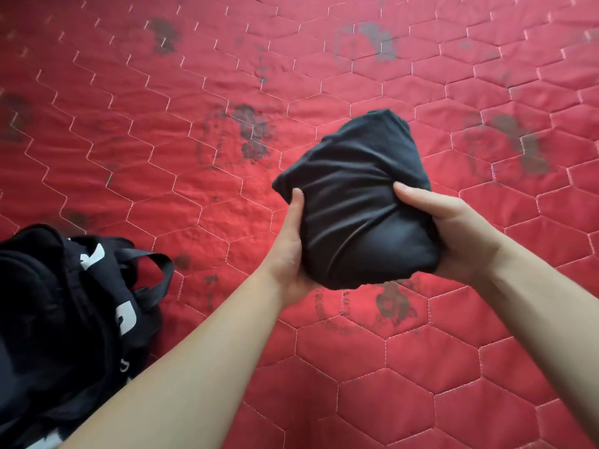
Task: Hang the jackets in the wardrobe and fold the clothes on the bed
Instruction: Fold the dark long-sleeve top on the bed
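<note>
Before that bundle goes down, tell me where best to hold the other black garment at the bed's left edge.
Take the black garment with white lettering by the strap loop that sticks out on its right side, coming in from the right over the bare red quilt. The loop stands clear of the heap. Both the left hand and right hand are clasped around the folded black bundle.

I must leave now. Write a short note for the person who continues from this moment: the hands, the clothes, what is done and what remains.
Left hand: grip closed on the left side of the black bundle.
Right hand: grip closed on its right side.
The bundle is a compact folded black garment, held between both hands above the red quilted bed cover; whether it touches the cover cannot be told.
A black garment with white print lies crumpled at the lower left of the bed.
Done: the bundle looks folded.
Left: set it down and deal with the crumpled garment. No wardrobe or jackets are in view.
</note>
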Demonstrator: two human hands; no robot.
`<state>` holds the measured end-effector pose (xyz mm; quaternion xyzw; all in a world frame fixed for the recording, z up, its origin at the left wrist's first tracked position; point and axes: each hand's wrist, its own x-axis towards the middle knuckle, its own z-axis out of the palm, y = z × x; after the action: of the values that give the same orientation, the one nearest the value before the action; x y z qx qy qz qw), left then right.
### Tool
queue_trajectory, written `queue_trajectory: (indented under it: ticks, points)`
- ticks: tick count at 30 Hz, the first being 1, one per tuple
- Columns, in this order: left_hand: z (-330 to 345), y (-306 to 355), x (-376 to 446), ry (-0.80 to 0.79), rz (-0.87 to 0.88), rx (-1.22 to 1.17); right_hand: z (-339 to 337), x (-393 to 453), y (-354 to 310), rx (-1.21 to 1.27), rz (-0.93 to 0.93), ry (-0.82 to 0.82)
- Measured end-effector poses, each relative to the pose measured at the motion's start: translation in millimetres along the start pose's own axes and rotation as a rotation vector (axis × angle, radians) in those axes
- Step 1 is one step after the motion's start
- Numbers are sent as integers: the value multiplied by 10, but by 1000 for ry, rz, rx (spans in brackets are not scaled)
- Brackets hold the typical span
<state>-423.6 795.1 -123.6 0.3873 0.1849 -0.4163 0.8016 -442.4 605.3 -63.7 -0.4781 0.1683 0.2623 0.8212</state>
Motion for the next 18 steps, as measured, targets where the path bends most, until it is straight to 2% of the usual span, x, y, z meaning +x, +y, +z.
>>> queue_trajectory:
  ticks: [4, 9, 12, 14, 18]
  points:
    - [-80, 22, -152, -120, 87, -175, -92, -128, -83, -7, 40, 30]
    - [50, 193, -503, -186, 102, -142, 51, -399, -249, -18, 12, 111]
    - [324, 389, -846, -198, 129, -129, 433, -651, -560, -60, -31, 151]
    - [576, 575, -1106, -145, 206, -144, 787, -866, -881, -81, -75, 152]
    - [1113, 983, -1727, -40, 356, -192, 1733, -1419, -1623, -168, -208, 54]
